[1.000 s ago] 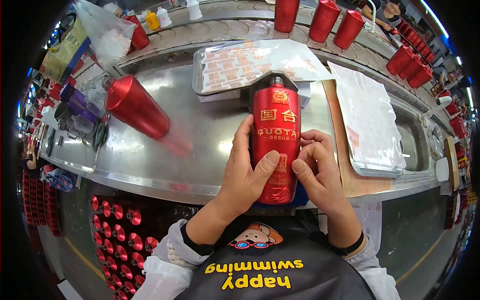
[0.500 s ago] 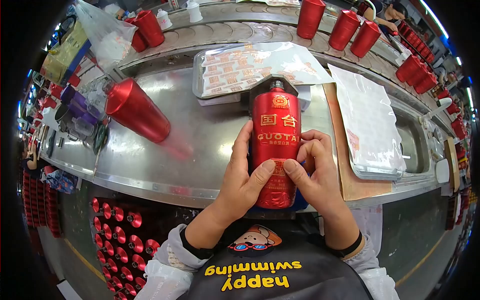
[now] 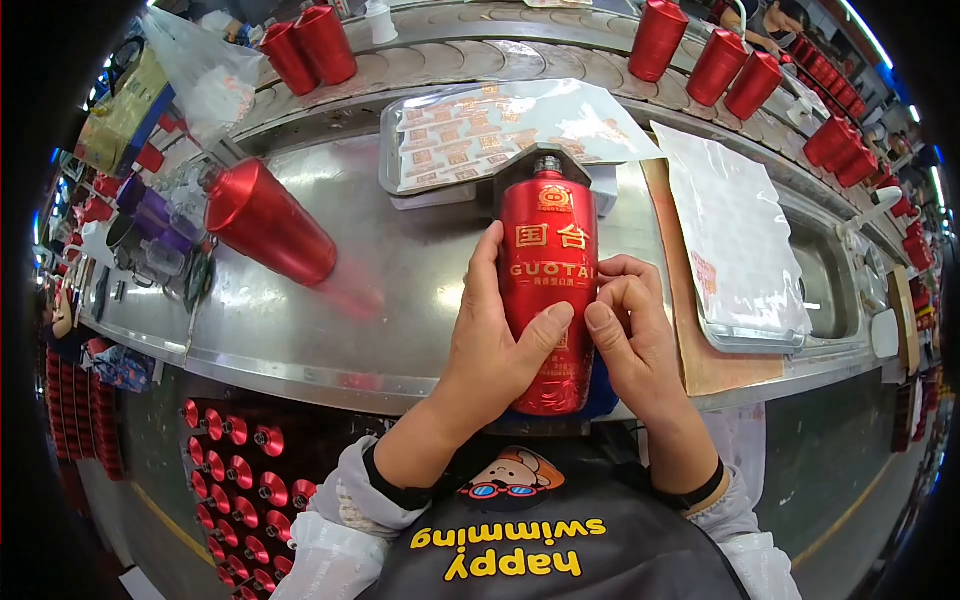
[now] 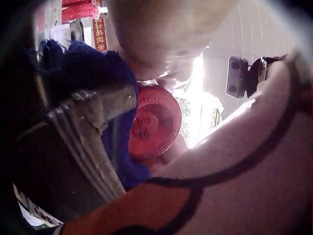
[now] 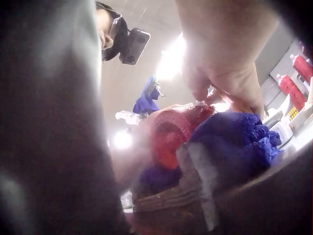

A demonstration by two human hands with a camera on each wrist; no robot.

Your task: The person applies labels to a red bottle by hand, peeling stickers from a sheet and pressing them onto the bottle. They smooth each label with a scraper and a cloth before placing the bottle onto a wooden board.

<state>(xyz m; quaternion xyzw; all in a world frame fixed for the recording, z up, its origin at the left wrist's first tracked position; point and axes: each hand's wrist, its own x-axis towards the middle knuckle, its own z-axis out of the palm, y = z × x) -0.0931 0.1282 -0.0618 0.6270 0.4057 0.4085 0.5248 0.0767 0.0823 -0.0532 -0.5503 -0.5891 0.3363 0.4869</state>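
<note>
A red liquor bottle (image 3: 548, 235) with gold lettering and a clear neck lies in front of the person, neck pointing away, in a dark angular holder (image 3: 516, 163). The left hand (image 3: 488, 345) grips its left side, fingers along the edge and thumb across the lower front. On the right side the right hand (image 3: 642, 345) holds it with curled fingers, thumb at the front edge by the small lower label. Both wrist views show the bottle's round red base (image 4: 159, 122) from below, beside a blue cloth (image 5: 230, 139).
Another red bottle (image 3: 270, 222) lies on the metal table at left. A tray of gold-printed labels (image 3: 450, 145) sits behind the holder, and a tray under a white sheet (image 3: 735, 240) at right by a sink (image 3: 830, 285). Red bottles (image 3: 660, 40) stand on the conveyor behind.
Both thumbs met on the lower label half a second ago; now the left thumb lies higher and the right thumb is at the bottle's edge. Conveyor bottles have shifted right.
</note>
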